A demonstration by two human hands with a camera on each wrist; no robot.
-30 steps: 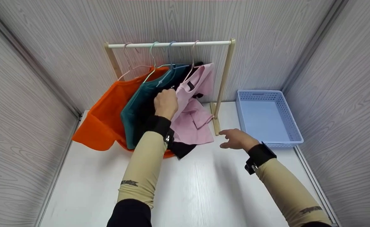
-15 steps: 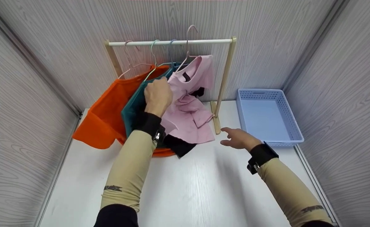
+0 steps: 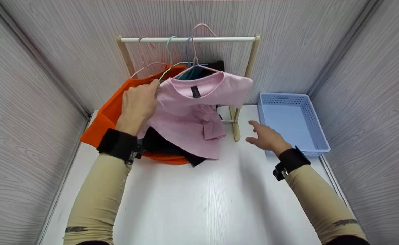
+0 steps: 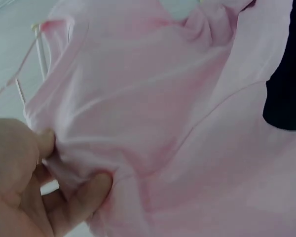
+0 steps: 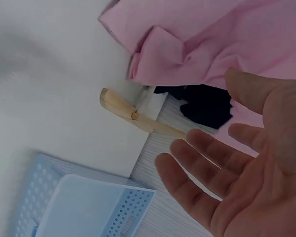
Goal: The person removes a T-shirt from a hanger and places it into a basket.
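My left hand (image 3: 139, 105) pinches the shoulder of a pink T-shirt (image 3: 189, 117) between thumb and fingers, as the left wrist view shows up close. Inside the shirt's neck is a pink hanger (image 3: 195, 60); its hook rises above the white rod of the clothes rack (image 3: 233, 39). The shirt now faces forward, with a dark label at the collar. My right hand (image 3: 267, 136) hovers between the rack and a blue basket (image 3: 284, 119), fingers spread and holding nothing. In the right wrist view the shirt's pink cloth (image 5: 187, 59) lies beyond the thumb.
An orange garment (image 3: 112, 105) hangs on the rack's left side. Behind the pink shirt are a teal garment (image 3: 190, 73) and black cloth (image 3: 216, 66), partly hidden. The rack's wooden foot (image 3: 236, 132) stands left of the basket. Wood-patterned walls enclose the white table (image 3: 192, 200).
My left hand has moved left and toward me, turning the pink shirt to face forward. The hanger's hook has risen off the rod. My right hand has shifted slightly right and up.
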